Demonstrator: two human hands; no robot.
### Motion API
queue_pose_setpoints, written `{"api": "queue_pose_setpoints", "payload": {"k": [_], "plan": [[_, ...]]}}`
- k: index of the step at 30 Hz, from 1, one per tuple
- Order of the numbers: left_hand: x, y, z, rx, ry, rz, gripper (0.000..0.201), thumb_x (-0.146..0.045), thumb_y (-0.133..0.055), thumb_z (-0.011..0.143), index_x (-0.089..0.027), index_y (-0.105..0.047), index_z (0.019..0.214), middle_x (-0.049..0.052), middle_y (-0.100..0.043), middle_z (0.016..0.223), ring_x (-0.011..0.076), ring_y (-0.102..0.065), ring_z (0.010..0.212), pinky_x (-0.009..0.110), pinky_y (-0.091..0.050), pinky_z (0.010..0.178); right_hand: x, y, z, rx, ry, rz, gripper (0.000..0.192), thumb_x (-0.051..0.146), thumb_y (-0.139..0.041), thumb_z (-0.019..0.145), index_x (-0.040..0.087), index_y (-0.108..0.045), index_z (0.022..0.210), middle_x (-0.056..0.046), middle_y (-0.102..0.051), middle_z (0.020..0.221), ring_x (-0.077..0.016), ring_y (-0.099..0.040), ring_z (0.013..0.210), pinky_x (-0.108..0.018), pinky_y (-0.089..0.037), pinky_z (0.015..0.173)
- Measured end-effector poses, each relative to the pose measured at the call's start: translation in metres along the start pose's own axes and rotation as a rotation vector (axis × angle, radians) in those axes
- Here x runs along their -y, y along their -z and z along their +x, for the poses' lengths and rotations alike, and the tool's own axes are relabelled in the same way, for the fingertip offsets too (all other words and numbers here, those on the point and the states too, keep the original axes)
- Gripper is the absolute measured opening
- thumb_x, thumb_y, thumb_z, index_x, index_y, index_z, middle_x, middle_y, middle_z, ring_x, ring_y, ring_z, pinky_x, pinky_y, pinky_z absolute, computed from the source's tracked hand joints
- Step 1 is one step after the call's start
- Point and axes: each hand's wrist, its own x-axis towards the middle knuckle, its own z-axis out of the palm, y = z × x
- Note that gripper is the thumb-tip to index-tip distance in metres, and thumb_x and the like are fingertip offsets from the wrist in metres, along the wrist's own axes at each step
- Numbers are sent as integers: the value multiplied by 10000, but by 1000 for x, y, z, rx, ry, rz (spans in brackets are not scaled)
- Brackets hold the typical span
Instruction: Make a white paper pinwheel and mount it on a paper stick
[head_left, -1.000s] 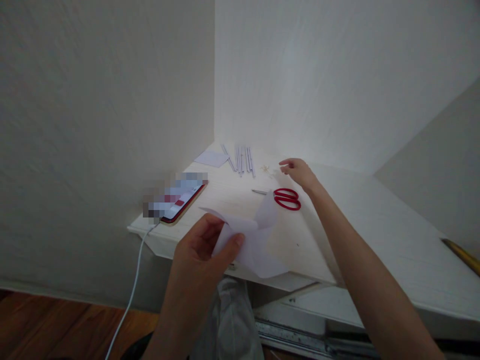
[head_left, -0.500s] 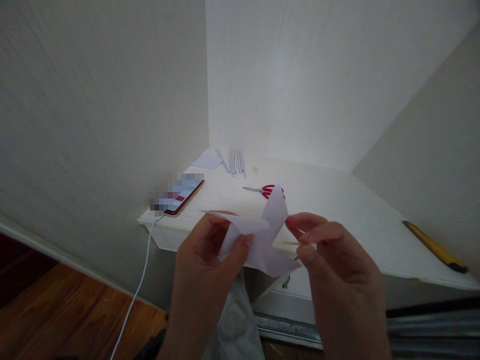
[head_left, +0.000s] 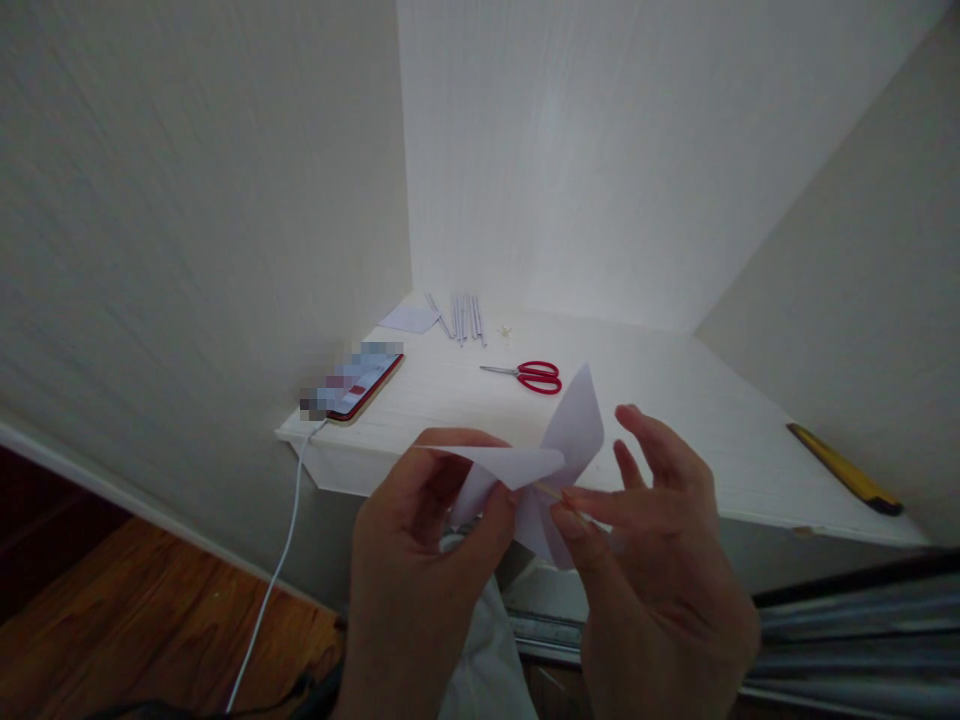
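Observation:
A white paper pinwheel (head_left: 576,425) with pointed, bent vanes is held in the air before the front edge of the white shelf. My left hand (head_left: 431,530) grips it from the left, thumb in front and fingers behind. Between the thumb and forefinger of my right hand (head_left: 652,545) is a thin wooden toothpick (head_left: 549,490), its far end at the middle of the paper. The other right fingers are spread. Whether the tip has gone through the paper I cannot tell. Red-handled scissors (head_left: 536,376) lie on the shelf beyond.
A phone (head_left: 367,385) with a white cable (head_left: 289,545) lies at the shelf's left. Behind are a paper piece (head_left: 409,319), several rolled paper sticks (head_left: 466,318) and small pale bits (head_left: 505,333). A yellow utility knife (head_left: 844,470) rests at the right edge.
My right hand has moved left and in towards the middle of the paper, bringing the toothpick to it. The paper has turned, and the scissors' handles now show fully.

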Motion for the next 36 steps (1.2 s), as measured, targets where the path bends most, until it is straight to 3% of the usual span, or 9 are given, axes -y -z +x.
{"api": "queue_pose_setpoints", "payload": {"k": [3, 8, 14, 22, 27, 36], "plan": [[1, 1, 0, 4, -48, 39, 109, -136, -663, 688, -194, -646, 779, -14, -677, 748, 121, -639, 652, 182, -509, 572, 3, 1, -1, -13, 90, -172, 73, 135, -647, 736, 208, -646, 747, -50, -533, 1195, -268, -483, 1160, -452, -425, 892], [5, 3, -3, -13, -222, 143, 131, -160, -674, 701, -224, -648, 812, -26, -672, 778, 121, -629, 686, 186, -501, 576, 9, -2, -5, -140, 176, -314, 111, 107, -666, 727, 215, -642, 729, -45, -528, 1034, -206, -536, 971, -354, -425, 773], [0, 0, -13, -118, -316, 287, 103, -199, -675, 724, -262, -646, 799, -38, -641, 744, 116, -600, 670, 212, -492, 583, 10, 0, -8, -114, 205, -425, 64, 168, -675, 744, 214, -631, 751, -39, -527, 908, -184, -527, 847, -326, -400, 687], [1, 4, -13, -61, -510, 408, 135, -211, -674, 738, -271, -645, 855, -21, -667, 758, 126, -636, 682, 227, -530, 613, 7, 0, -9, -94, 200, -430, 71, 198, -668, 758, 199, -601, 734, -24, -527, 842, -160, -518, 791, -316, -388, 680], [1, 3, -16, -84, -562, 435, 167, -154, -624, 775, -274, -636, 891, -21, -684, 810, 118, -642, 679, 221, -543, 636, 9, -2, -11, -123, 209, -388, 75, 160, -666, 753, 197, -601, 746, -27, -518, 817, -155, -512, 774, -301, -388, 647], [3, 8, -11, -1, -678, 463, 234, -97, -630, 758, -242, -635, 942, -6, -682, 854, 115, -639, 728, 201, -549, 683, 8, -9, -13, -177, 235, -356, 74, 134, -643, 756, 197, -608, 743, -22, -521, 805, -149, -513, 761, -306, -382, 657]]}}
